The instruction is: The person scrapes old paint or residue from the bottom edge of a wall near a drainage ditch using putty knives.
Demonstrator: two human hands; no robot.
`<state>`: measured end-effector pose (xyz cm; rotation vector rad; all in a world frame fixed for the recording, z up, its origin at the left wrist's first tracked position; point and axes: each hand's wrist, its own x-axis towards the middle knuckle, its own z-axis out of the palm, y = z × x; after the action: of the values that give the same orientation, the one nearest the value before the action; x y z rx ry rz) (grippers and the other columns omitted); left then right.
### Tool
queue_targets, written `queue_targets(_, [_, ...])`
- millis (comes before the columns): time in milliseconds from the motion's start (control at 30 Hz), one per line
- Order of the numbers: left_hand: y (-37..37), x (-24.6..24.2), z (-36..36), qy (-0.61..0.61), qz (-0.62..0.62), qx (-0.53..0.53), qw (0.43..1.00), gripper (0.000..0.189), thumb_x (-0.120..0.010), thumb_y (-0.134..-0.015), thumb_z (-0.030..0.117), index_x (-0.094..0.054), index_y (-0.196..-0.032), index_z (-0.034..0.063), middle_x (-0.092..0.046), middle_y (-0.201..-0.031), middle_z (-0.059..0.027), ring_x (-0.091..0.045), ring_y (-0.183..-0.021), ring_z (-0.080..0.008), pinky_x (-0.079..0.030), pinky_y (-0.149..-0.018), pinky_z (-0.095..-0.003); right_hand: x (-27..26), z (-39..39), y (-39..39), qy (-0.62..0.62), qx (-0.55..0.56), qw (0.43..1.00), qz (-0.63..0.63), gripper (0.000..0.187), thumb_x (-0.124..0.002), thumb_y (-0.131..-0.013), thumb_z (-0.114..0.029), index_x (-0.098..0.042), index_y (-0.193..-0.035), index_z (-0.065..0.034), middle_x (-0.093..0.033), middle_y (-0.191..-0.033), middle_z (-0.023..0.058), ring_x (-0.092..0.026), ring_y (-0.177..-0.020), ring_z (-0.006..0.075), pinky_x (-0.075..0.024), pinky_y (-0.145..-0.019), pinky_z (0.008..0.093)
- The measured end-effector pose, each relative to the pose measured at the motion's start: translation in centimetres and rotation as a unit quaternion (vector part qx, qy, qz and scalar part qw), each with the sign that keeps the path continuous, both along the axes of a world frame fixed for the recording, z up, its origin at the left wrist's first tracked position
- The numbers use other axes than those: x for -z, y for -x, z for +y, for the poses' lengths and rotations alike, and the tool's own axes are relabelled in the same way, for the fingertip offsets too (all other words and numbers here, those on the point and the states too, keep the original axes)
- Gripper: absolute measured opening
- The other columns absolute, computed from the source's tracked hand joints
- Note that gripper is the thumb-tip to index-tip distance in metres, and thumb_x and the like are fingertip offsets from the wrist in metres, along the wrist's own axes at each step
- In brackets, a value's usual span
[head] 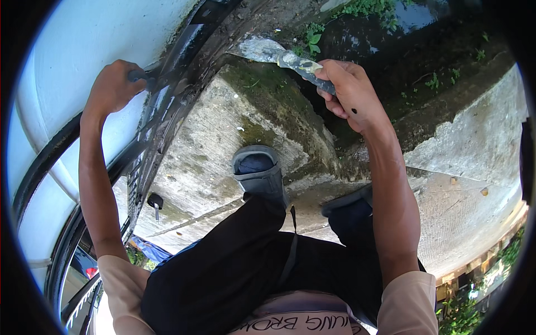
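Observation:
My right hand (pixel 349 94) is closed around the handle of a paint-stained putty knife (pixel 261 50), its broad, whitish blade pointing left towards the foot of a black metal frame. At the upper left, my left hand (pixel 115 86) grips a small dark object (pixel 137 76) beside the black frame (pixel 167 73); what that object is, I cannot tell. Pale blue-white panels (pixel 92 37) fill the frame behind this hand. The blade's edge lies above the mossy corner of a concrete slab (pixel 247 88); whether it touches anything is unclear.
A dark ditch with water (pixel 356 37) and small plants runs along the top right. My sandalled feet (pixel 259 171) stand on the concrete. A small black item with a metal shank (pixel 155 202) lies near the frame's lower part. Rough concrete (pixel 465 138) continues at right.

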<state>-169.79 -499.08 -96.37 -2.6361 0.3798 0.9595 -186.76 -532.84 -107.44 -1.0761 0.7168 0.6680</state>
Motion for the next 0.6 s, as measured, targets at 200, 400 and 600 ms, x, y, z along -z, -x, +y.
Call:
queue_targets(200, [-0.4,1.5,-0.9,-0.022,0.078,-0.005,0.997,0.029,-0.067,-0.080,0.017,-0.073,-0.101,-0.0021,-0.071,-0.090,-0.0218,-0.068,-0.083,-0.0350,-0.052,-0.080,-0.0409,0.0,1.1,0.0,0.000,-0.015,0.999,-0.041,0.024,-0.058,-0.089,-0.024,-0.059,-0.080,-0.0023,-0.045,-0.059,-0.0007,-0.034,-0.042,0.0068,-0.0259,-0.039,0.0257])
queue_targets(400, [-1.0,0.6,-0.9,0.085,0.021,0.021,0.996,0.030,-0.065,-0.086,0.019,-0.072,-0.106,-0.0017,-0.071,-0.090,-0.0184,-0.067,-0.079,-0.0291,-0.051,-0.079,-0.0400,0.4,0.8,1.6,0.014,0.017,0.999,-0.041,0.023,-0.056,-0.092,-0.025,-0.061,-0.087,-0.0023,-0.046,-0.060,-0.0011,-0.035,-0.040,0.0054,-0.0247,-0.036,0.0228])
queue_targets(600, [-1.9,1.4,-0.8,0.021,0.057,0.051,0.997,0.031,-0.064,-0.088,0.021,-0.071,-0.109,-0.0009,-0.071,-0.090,-0.0164,-0.065,-0.079,-0.0268,-0.051,-0.080,-0.0370,0.2,0.3,2.9,0.017,0.040,0.999,-0.029,0.029,-0.060,-0.085,-0.028,-0.060,-0.085,0.0012,-0.044,-0.061,0.0009,-0.035,-0.047,0.0083,-0.0308,-0.044,0.0278])
